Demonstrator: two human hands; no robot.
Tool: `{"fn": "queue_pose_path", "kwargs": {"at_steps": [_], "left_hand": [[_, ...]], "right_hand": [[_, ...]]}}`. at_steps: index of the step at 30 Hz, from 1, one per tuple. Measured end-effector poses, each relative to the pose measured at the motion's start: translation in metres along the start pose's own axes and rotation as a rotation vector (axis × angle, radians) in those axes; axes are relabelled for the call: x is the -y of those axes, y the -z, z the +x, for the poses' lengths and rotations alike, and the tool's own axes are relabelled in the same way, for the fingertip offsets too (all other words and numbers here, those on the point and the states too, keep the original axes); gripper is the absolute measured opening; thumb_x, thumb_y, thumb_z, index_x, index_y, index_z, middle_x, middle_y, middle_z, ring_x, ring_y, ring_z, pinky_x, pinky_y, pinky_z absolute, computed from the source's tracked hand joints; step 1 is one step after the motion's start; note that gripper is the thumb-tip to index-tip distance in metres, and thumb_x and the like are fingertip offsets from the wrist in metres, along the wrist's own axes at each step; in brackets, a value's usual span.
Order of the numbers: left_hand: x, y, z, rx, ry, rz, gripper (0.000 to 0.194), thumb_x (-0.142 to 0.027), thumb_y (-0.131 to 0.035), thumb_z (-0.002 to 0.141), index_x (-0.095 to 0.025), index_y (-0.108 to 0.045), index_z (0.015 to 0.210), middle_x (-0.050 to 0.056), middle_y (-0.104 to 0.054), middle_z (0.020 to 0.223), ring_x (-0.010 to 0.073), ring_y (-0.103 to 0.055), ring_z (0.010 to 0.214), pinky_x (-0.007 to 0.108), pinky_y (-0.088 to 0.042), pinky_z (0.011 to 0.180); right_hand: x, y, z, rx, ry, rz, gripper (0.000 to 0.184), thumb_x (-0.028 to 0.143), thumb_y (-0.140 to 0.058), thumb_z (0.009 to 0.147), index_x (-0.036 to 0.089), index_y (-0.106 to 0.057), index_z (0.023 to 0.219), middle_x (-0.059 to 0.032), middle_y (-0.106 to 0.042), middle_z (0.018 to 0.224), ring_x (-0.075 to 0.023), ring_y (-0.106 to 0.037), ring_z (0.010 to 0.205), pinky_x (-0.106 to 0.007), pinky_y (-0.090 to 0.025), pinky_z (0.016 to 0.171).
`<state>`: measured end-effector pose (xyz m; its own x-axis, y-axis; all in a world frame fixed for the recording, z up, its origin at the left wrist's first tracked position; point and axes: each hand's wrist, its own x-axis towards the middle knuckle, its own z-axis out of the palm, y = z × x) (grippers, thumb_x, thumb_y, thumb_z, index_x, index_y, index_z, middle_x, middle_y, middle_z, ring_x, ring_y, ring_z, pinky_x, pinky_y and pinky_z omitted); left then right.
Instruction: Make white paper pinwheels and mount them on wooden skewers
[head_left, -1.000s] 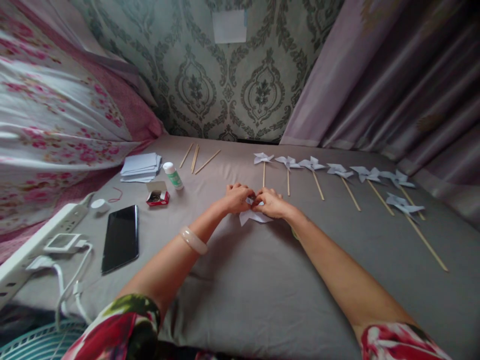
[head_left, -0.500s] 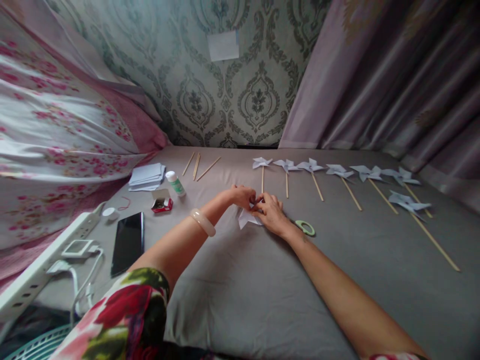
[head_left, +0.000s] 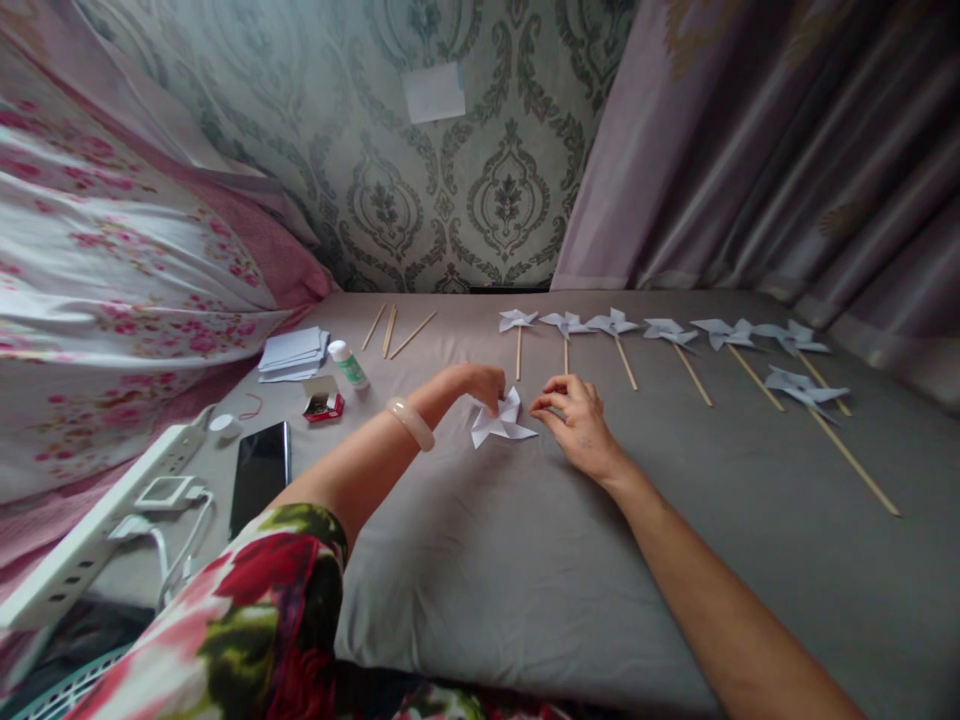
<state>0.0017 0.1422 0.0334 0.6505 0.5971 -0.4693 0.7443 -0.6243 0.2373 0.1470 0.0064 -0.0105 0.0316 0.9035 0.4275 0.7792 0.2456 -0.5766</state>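
Just ahead of me, a white paper pinwheel (head_left: 502,427) with folded, pointed blades rests on the grey sheet. My left hand (head_left: 484,384) is closed over its centre, fingertips pinching the paper from above. To the right of the blades, and apart from them, is my right hand (head_left: 574,418). Its thumb and index finger are drawn together in a pinch; anything between them is too small to make out. Beyond the hands lies a row of finished-looking pinwheels on sticks, the nearest one (head_left: 517,320) with its stick pointing toward me.
Several loose wooden sticks (head_left: 411,337) lie at the back. To the left are a paper stack (head_left: 292,354), a glue stick (head_left: 348,364), a small red box (head_left: 324,402), a black phone (head_left: 259,474) and a white power strip (head_left: 105,525) with cables.
My right hand has moved off the pinwheel to the right, leaving more of its blades showing. My left hand stays on the paper. The green-handled scissors seen beside my right wrist are now hidden.
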Motion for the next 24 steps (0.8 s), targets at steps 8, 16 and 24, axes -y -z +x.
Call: {"fn": "queue_pose_path", "kwargs": {"at_steps": [8, 16, 24], "left_hand": [[-0.003, -0.006, -0.006, -0.066, 0.035, -0.044, 0.012, -0.019, -0.068, 0.054, -0.018, -0.071, 0.065, -0.004, -0.061, 0.053, 0.0177, -0.054, 0.071, 0.038, -0.038, 0.087], [0.008, -0.016, -0.037, -0.143, -0.024, -0.266, 0.023, -0.028, -0.058, 0.066, -0.014, -0.073, 0.078, -0.001, -0.061, 0.062, 0.014, -0.053, 0.063, 0.025, -0.038, 0.061], [-0.037, -0.037, -0.064, -0.64, -0.008, -1.535, 0.026, -0.025, -0.078, 0.049, -0.011, -0.07, 0.069, 0.005, -0.069, 0.067, 0.0144, -0.059, 0.06, 0.025, -0.044, 0.061]], "right_hand": [[0.0, 0.001, -0.022, -0.014, -0.037, 0.146, 0.014, 0.029, -0.058, 0.085, 0.025, -0.071, 0.081, -0.0069, -0.057, 0.107, -0.0247, -0.05, 0.108, -0.043, -0.035, 0.098], [0.003, 0.009, -0.02, -0.082, -0.082, 0.381, 0.016, 0.036, -0.061, 0.082, 0.023, -0.068, 0.078, -0.0062, -0.061, 0.097, -0.0222, -0.056, 0.1, -0.039, -0.04, 0.095], [0.03, 0.029, -0.023, -0.203, -0.319, 0.809, 0.029, 0.047, -0.07, 0.072, 0.019, -0.068, 0.08, -0.0008, -0.067, 0.074, -0.0145, -0.059, 0.068, -0.028, -0.048, 0.068]]}}
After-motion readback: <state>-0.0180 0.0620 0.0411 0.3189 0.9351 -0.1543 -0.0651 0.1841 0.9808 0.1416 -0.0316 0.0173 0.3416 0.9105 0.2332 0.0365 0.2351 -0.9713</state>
